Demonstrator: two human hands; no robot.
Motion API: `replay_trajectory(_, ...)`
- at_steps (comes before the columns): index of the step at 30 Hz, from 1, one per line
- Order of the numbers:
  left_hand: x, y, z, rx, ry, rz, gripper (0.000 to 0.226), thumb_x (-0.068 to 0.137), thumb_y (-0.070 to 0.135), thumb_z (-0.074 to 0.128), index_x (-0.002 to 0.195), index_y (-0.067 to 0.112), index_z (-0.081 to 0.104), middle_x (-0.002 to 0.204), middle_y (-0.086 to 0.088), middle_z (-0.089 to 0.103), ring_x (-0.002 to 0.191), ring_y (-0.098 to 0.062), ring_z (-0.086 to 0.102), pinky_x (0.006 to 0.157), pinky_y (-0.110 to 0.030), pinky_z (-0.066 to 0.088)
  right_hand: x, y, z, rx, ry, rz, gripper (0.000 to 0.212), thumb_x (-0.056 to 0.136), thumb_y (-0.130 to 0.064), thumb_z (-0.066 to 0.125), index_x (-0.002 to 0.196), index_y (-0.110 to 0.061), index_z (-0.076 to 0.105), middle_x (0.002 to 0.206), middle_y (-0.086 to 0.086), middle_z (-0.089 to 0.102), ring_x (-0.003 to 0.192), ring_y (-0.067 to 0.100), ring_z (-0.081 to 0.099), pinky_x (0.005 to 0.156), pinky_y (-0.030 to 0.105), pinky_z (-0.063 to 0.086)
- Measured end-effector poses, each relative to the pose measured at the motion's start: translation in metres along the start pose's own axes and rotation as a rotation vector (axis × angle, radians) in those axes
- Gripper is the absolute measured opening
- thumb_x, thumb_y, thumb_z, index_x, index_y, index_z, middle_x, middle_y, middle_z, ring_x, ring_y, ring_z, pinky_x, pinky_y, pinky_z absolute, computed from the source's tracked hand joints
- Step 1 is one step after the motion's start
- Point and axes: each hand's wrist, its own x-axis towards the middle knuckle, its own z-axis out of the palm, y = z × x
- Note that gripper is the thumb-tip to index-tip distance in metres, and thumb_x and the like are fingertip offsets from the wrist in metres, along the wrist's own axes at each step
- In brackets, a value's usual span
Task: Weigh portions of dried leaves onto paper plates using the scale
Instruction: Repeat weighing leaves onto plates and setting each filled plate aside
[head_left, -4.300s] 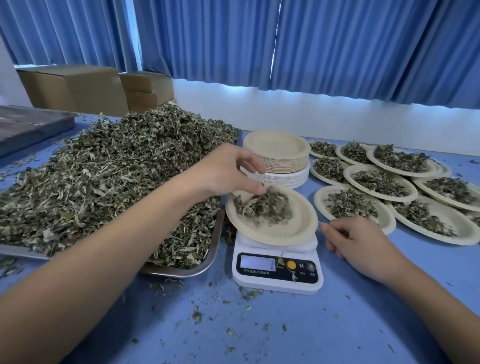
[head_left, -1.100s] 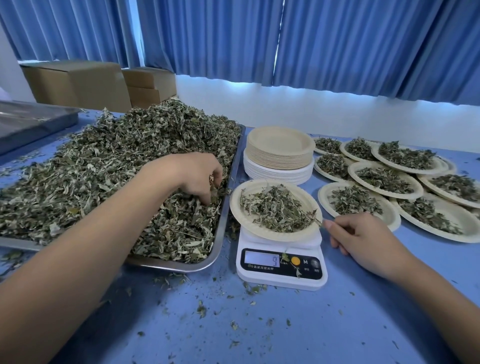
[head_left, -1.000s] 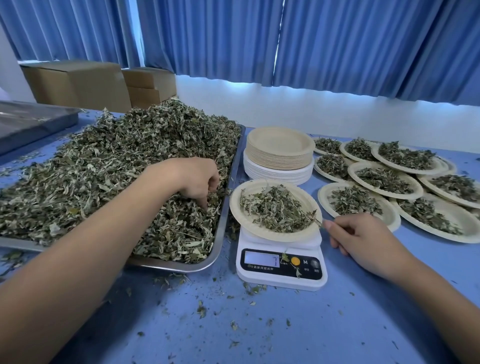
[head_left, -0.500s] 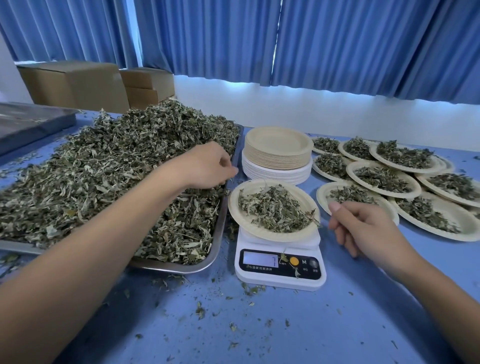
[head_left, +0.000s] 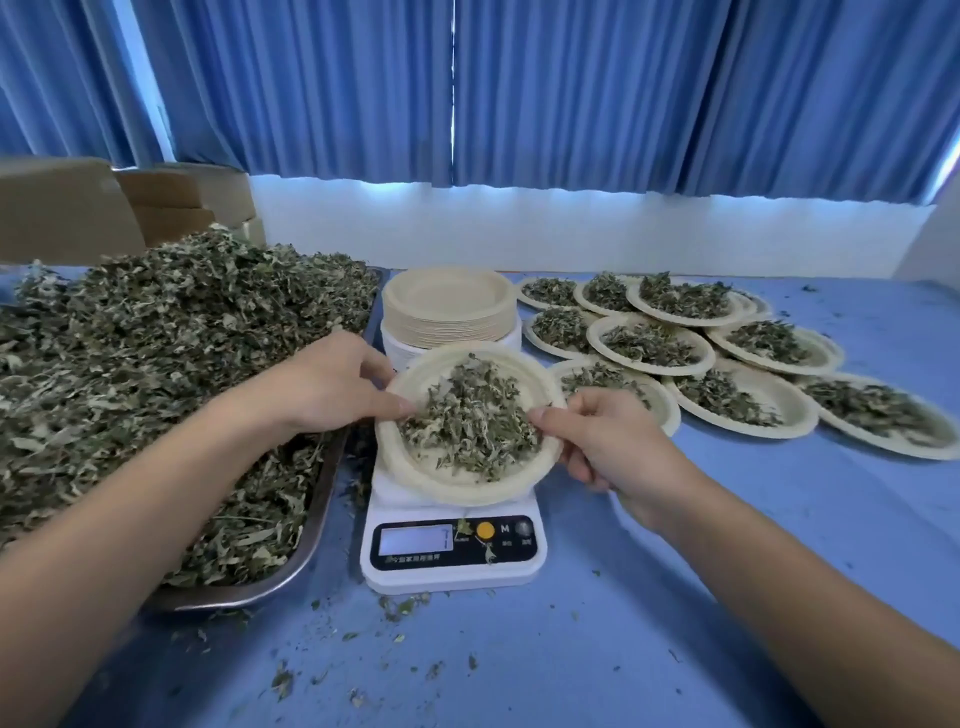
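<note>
Left hand gripped left rim of paper plate: thumb on top of rim, fingers curled round far-left edge. Right hand gripped right rim: thumb laid over rim toward plate's middle, fingers curled beneath. Both forearms bare. Left forearm angled in from plate's lower left, right forearm from plate's lower right. Wrists roughly straight, hands facing each other across plate.

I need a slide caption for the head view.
Left hand and right hand grip the filled plate over the scale.
</note>
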Motion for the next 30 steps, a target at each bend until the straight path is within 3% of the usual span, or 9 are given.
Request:
replay_trajectory(5,0.012,0.038,0.019,-0.058,0.002,0.037,0.018,0.085,0.031,0.080,0.073,0.017,0.078,0.046,0.013,0.057,0.041,0.000,0.049,0.046,-0.021,0.035,0.003,-0.013,-0.030,0.068,0.082,0.056,0.032,0.087,-0.024,0.081,0.080,-0.014,0.051,0.059,0.008,0.046,0.039,0.013,0.037,0.039,0.021,0.024)
replay_trajectory(9,0.039,0.075,0.044,-0.179,-0.106,-0.028,0.026,0.088,0.022,0.077,0.069,0.005,0.070,0.047,0.001,0.043,0.051,-0.017,0.035,0.045,-0.024,0.026,0.001,-0.015,-0.078,0.131,0.146,0.113,0.021,0.099,-0.020,0.063,0.083,-0.009,0.056,0.056,0.006,0.049,0.039,0.012,0.040,0.035,0.021,0.025)
replay_trajectory(13,0.069,0.119,0.082,-0.289,-0.172,-0.063,0.012,0.089,0.013,0.072,0.082,0.006,0.064,0.056,-0.008,0.045,0.052,-0.021,0.036,0.046,-0.023,0.027,-0.003,-0.004,-0.135,0.109,0.236,0.101,0.011,0.099,-0.006,0.056,0.092,-0.001,0.062,0.060,0.007,0.051,0.041,0.013,0.044,0.036,0.022,0.031)
replay_trajectory(16,0.090,0.151,0.114,-0.365,-0.166,-0.052,0.008,0.089,0.007,0.068,0.082,0.004,0.067,0.054,-0.007,0.049,0.045,-0.016,0.039,0.042,-0.021,0.032,-0.005,0.011,-0.178,0.049,0.349,0.113,0.017,0.099,-0.007,0.059,0.104,0.008,0.064,0.063,0.009,0.051,0.042,0.012,0.045,0.038,0.023,0.036)
replay_trajectory(20,0.111,0.191,0.152,-0.420,-0.167,-0.032,0.001,0.088,0.003,0.068,0.087,0.002,0.068,0.053,-0.005,0.060,0.041,-0.013,0.047,0.039,-0.021,0.036,-0.004,0.029,-0.228,0.010,0.479,0.113,0.013,0.098,-0.007,0.063,0.103,0.004,0.066,0.062,0.009,0.049,0.039,0.010,0.045,0.038,0.022,0.039)
replay_trajectory(24,0.121,0.222,0.183,-0.475,-0.223,-0.028,0.006,0.086,-0.003,0.066,0.093,-0.004,0.066,0.069,-0.013,0.065,0.063,-0.023,0.056,0.049,-0.026,0.036,0.002,0.045,-0.268,-0.037,0.571,0.152,0.011,0.095,-0.006,0.066,0.099,0.003,0.068,0.057,0.010,0.051,0.042,0.014,0.043,0.037,0.022,0.038)
replay_trajectory(27,0.125,0.238,0.201,-0.506,-0.250,-0.013,0.009,0.086,-0.006,0.065,0.087,0.003,0.063,0.068,-0.012,0.063,0.053,-0.016,0.057,0.043,-0.022,0.039,0.005,0.051,-0.292,-0.061,0.619,0.172,0.010,0.094,-0.009,0.068,0.095,0.001,0.070,0.050,0.007,0.049,0.043,0.017,0.041,0.036,0.021,0.038)
replay_trajectory(30,0.128,0.253,0.215,-0.532,-0.280,0.005,0.010,0.086,-0.007,0.065,0.084,0.002,0.063,0.066,-0.013,0.062,0.055,-0.018,0.056,0.043,-0.021,0.042,0.004,0.051,-0.314,-0.134,0.648,0.173,0.010,0.093,-0.011,0.070,0.091,-0.002,0.072,0.049,0.007,0.051,0.044,0.019,0.043,0.037,0.022,0.040)
